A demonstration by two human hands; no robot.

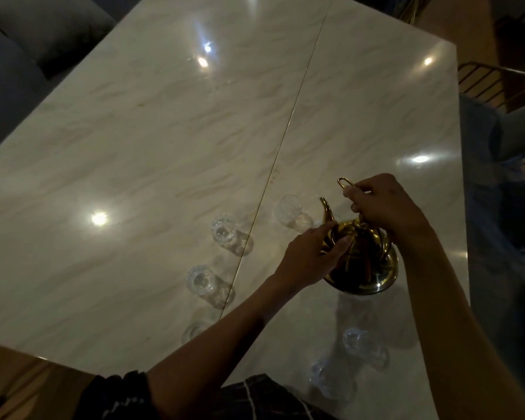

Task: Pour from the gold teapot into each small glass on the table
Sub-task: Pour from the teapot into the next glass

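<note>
Head view, lower right: right hand grips the gold teapot's wire handle, left hand steadies its body; tip slowly toward the nearest glass.

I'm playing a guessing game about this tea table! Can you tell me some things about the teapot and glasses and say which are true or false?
1. The right hand holds the gold teapot by its handle. True.
2. The teapot is silver. False: it is gold.
3. The left hand touches the teapot's side. True.
4. Just one small glass stands on the marble table. False: several do, such as the glass by the spout and another glass left of it.
5. The spout points away from the person. True.
</note>
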